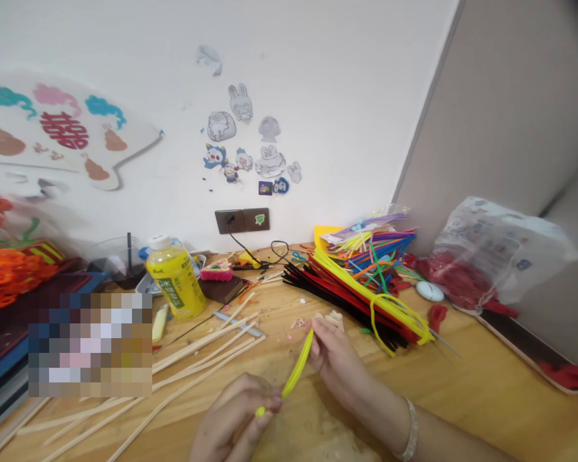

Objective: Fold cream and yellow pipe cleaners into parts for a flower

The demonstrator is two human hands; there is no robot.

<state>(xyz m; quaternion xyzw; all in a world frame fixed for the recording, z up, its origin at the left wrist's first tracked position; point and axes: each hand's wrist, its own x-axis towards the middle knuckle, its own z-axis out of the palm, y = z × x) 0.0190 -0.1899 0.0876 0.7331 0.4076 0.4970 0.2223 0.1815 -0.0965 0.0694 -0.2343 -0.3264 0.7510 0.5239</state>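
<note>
Thin bamboo strips (139,378) lay fanned across the left of the wooden desk (486,398), with a yellow plastic bottle (176,279) standing upright beyond them. The left hand (234,417) was curled, its fingers pinching the lower end of a yellow pipe cleaner (296,372), which bowed in a slight arc above the desk between the two hands. The right hand (330,359) pinched the upper end between thumb and fingers, a silver bracelet (411,430) circling its wrist. Just beyond lay a heap of black, red and yellow pipe cleaners (366,301), then a white computer mouse (429,291) and a translucent plastic bag (496,250) holding red material.
</note>
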